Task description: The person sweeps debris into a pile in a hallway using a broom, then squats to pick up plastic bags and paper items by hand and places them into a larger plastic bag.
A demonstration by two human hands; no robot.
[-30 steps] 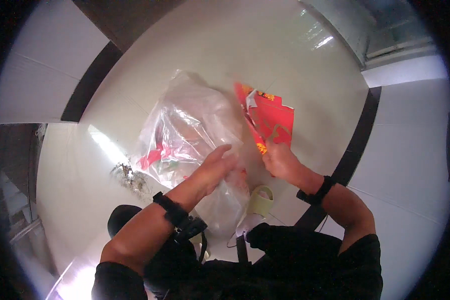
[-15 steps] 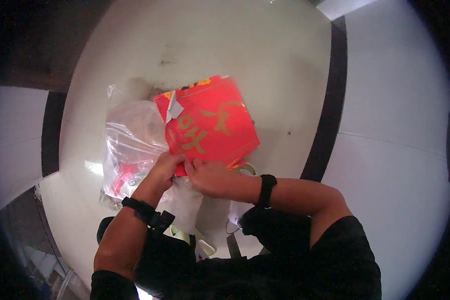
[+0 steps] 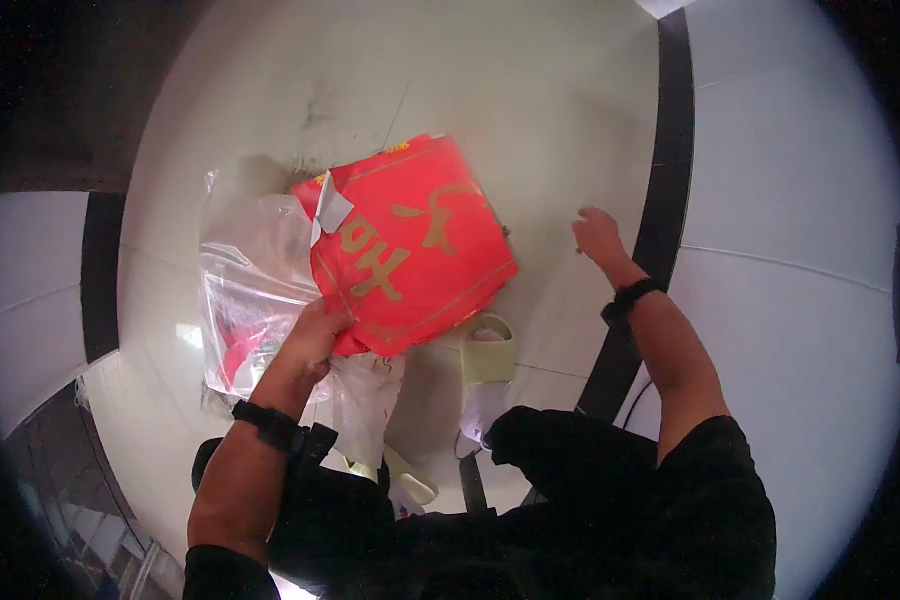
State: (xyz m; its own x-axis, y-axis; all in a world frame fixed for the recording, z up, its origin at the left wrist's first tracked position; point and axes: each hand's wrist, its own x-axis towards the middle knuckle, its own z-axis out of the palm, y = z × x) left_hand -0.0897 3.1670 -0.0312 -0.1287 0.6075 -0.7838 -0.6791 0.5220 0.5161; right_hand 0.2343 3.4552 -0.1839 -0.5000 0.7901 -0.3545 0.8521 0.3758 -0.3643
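My left hand (image 3: pixel 317 335) grips the near-left corner of red paper sheets (image 3: pixel 420 245) with large gold characters. The sheets look stacked or folded, tilted above the floor. At their left edge a torn white flap (image 3: pixel 331 208) sticks up. My right hand (image 3: pixel 598 238) is off to the right, apart from the paper, over the floor near the wall. Its fingers are curled, and I cannot make out whether anything small is in them. Left of the paper lies a clear plastic bag (image 3: pixel 245 250) with something red inside. A whitish translucent bag (image 3: pixel 363 400) shows below my left hand.
A pale green slipper (image 3: pixel 488 350) is on my right foot, and part of another slipper (image 3: pixel 410 475) shows below. Shiny light tiles (image 3: pixel 530 120) form the floor. A dark skirting (image 3: pixel 660 200) and white wall (image 3: pixel 790 250) run along the right; another wall (image 3: pixel 35 260) stands left.
My right hand has let go of the paper's near edge and moved out to the right. The left hand keeps its hold, and the sheets have shifted slightly, showing more of the slipper.
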